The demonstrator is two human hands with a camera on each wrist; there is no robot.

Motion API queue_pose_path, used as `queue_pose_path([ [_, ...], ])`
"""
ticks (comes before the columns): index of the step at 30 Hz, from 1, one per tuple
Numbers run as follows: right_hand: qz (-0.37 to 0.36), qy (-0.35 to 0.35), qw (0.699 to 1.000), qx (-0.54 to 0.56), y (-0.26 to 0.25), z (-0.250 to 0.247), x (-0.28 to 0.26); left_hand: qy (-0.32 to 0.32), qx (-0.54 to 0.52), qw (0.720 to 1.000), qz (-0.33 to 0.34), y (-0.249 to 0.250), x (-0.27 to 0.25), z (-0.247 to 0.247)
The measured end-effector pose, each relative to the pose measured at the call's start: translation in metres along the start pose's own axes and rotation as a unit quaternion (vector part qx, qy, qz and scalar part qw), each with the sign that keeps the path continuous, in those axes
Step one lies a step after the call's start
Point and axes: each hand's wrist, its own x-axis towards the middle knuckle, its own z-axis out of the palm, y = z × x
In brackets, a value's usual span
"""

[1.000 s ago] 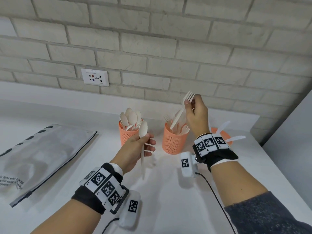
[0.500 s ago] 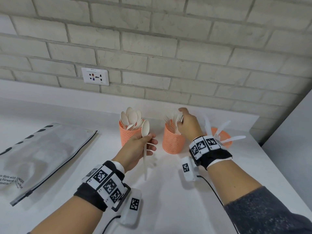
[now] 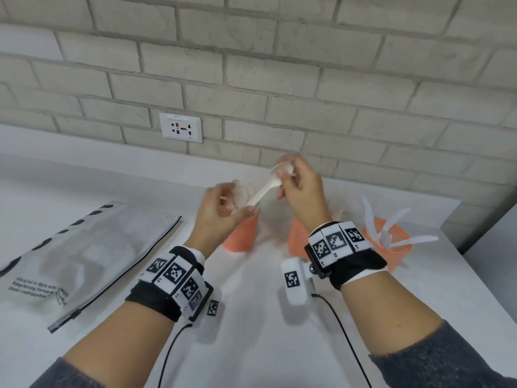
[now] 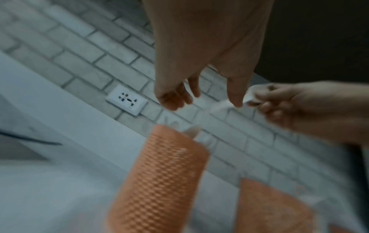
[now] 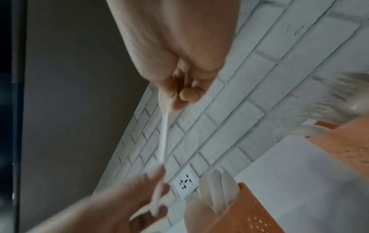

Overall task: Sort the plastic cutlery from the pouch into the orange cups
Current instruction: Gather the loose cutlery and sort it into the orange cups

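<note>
A white plastic spoon [image 3: 264, 190] hangs slanted in the air above the left orange cup [image 3: 240, 233]. My right hand [image 3: 282, 173] pinches the spoon's bowl. My left hand [image 3: 236, 203] is at the handle's low end; its thumb tip touches the handle and its fingers stand apart from it. The left cup holds several spoons [image 3: 242, 191]. The middle orange cup [image 3: 298, 236] is mostly hidden behind my right wrist. The right orange cup [image 3: 397, 242] holds white knives [image 3: 391, 219]. In the right wrist view the spoon [image 5: 163, 138] runs down from my fingertips [image 5: 177, 104].
The flat grey zip pouch [image 3: 84, 256] lies at the left on the white counter [image 3: 251, 317]. A wall socket [image 3: 180, 127] sits in the brick wall behind. The counter ends at the right past the knife cup. Thin black cables [image 3: 338, 323] trail from the wrist cameras.
My right hand let the fork go into the middle cup, then moved left and took the spoon's bowl. My left hand lifted the spoon and loosened its grip on the handle.
</note>
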Motion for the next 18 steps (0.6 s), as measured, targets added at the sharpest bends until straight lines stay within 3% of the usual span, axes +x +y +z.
queue_pose_path([
  [2, -0.034, 0.100, 0.994, 0.004, 0.000, 0.000, 0.010, 0.011, 0.072, 0.997, -0.008, -0.012, 0.009, -0.008],
  [4, -0.067, 0.123, 0.990, -0.016, 0.003, 0.007, 0.016, -0.049, 0.114, 0.990, -0.066, -0.020, 0.016, -0.007],
  [7, -0.110, 0.059, 0.987, -0.098, 0.017, 0.028, 0.013, -0.114, 0.063, 0.986, -0.104, -0.027, 0.021, 0.003],
  [11, -0.097, -0.032, 0.964, -0.244, 0.035, 0.047, 0.003, -0.072, 0.035, 0.992, -0.102, -0.033, 0.021, 0.010],
  [15, -0.029, -0.216, 0.904, -0.368, 0.048, 0.055, -0.006, -0.080, 0.034, 0.990, -0.109, -0.039, 0.022, 0.007],
  [17, -0.014, -0.242, 0.896, -0.373, 0.047, 0.057, -0.011, -0.111, 0.078, 0.984, -0.116, -0.042, 0.023, 0.003],
  [18, -0.019, -0.230, 0.902, -0.364, 0.044, 0.058, -0.012, -0.129, 0.162, 0.972, -0.113, -0.045, 0.023, -0.003],
])
